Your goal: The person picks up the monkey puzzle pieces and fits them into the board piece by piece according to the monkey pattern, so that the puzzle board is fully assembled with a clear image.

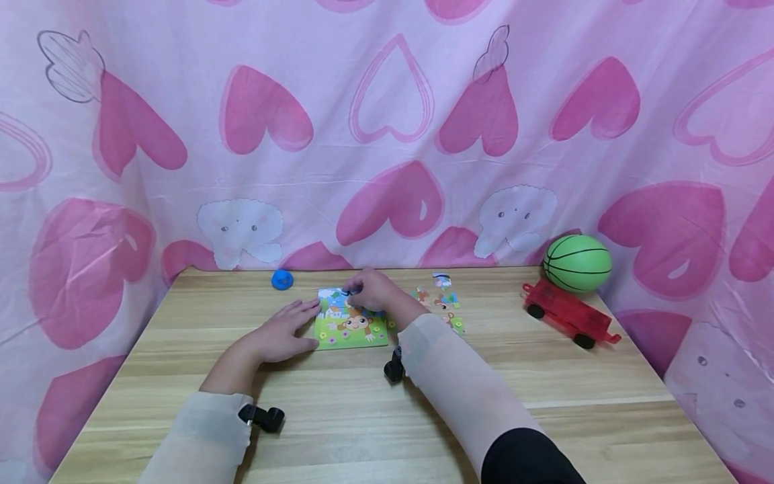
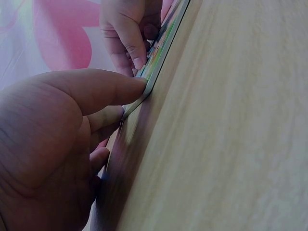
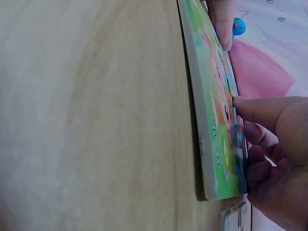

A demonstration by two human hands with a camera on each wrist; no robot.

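A jigsaw puzzle board (image 1: 353, 338) with a cartoon monkey on green ground lies flat on the table. My left hand (image 1: 281, 333) rests at its left side, fingers spread; in the left wrist view the thumb (image 2: 118, 90) touches the near corner. Over the upper part of the board, my right hand (image 1: 376, 294) pinches a small puzzle piece (image 1: 349, 292) between thumb and fingertips. In the right wrist view the right thumb (image 3: 255, 107) is down at the picture's surface, and the curled fingers hide much of the piece.
Several loose puzzle pieces (image 1: 446, 302) lie right of the board, partly behind the right wrist. A small blue toy (image 1: 281, 279) stands at the table's back edge. At the right are a red toy cart (image 1: 568, 312) and a green ball (image 1: 578, 263). A pink heart-print curtain (image 1: 387, 202) hangs behind.
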